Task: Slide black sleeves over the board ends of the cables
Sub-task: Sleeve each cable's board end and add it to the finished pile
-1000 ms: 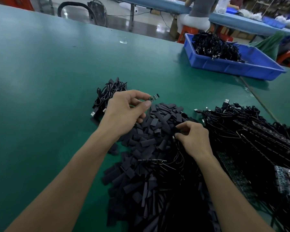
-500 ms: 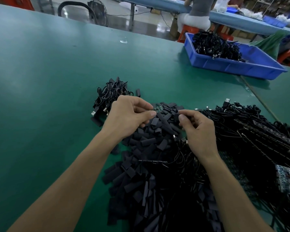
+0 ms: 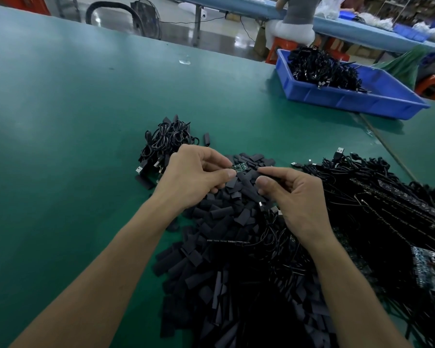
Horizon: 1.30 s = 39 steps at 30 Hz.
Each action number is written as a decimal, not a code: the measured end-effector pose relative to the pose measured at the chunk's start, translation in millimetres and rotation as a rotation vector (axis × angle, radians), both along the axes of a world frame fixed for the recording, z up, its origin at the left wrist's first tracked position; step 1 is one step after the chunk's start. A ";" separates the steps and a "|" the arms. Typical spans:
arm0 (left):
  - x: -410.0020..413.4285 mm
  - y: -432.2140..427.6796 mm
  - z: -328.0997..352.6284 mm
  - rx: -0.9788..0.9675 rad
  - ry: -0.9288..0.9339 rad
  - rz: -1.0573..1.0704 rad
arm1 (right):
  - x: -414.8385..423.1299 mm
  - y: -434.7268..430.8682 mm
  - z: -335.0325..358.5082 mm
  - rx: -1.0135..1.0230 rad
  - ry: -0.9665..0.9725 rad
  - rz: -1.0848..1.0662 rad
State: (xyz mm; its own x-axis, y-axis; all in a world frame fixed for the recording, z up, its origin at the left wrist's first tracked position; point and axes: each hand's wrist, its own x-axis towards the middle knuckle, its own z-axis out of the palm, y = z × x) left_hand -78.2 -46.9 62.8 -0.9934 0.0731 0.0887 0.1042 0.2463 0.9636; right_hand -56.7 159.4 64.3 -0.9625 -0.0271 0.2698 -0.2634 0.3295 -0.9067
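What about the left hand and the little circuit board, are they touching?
Touching. The head view shows the left hand pinching the circuit board by its left end between thumb and forefinger, with no gap showing at the fingertips.

Left hand fingertips cover one end of the circuit board. Black sleeve in right hand is mostly hidden and blends into the sleeve pile. Pile cut off below both wrists. Cable heap right of right hand cut off.
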 end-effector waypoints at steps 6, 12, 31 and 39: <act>3.0 3.2 2.8 0.004 -0.022 -0.039 | 2.4 0.8 -1.6 -0.026 0.011 -0.035; 5.1 5.4 4.3 0.011 -0.053 -0.065 | 1.6 1.3 -1.6 -0.037 0.050 -0.060; 5.6 7.0 5.8 0.052 -0.047 -0.096 | -1.1 -0.4 1.9 0.012 0.028 -0.042; 5.2 4.3 6.7 0.034 -0.043 -0.134 | -1.8 0.9 1.6 0.034 0.002 -0.047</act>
State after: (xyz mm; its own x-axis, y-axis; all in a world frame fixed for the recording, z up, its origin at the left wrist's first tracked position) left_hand -72.9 -42.6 69.5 -0.9777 0.2035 0.0513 0.0929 0.2001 0.9754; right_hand -58.5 160.3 65.9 -0.9625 0.0088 0.2712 -0.2486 0.3724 -0.8942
